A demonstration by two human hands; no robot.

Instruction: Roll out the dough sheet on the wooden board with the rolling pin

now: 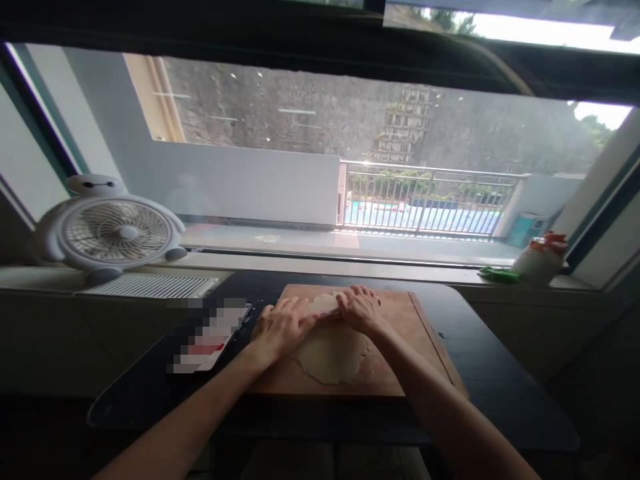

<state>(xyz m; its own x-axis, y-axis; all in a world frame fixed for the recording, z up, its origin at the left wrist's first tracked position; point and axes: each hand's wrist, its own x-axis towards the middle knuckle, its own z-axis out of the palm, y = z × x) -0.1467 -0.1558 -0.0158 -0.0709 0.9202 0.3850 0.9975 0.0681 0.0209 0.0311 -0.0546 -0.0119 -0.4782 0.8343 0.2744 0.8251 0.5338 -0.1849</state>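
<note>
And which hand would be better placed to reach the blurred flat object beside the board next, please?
Probably the left hand: it is nearer the blurred flat object, left of the board; the right hand lies farther across.

smooth matt dough (330, 357), smooth wooden board (400, 320), faintly glossy table (495, 373), smooth plastic fan (128, 233), shiny metal railing (433, 172), rough outdoor wall (250, 113)

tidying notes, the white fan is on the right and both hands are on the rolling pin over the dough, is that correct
The white fan is on the left in the head view, not the right; the left hand and right hand are on the rolling pin over the dough.
</note>
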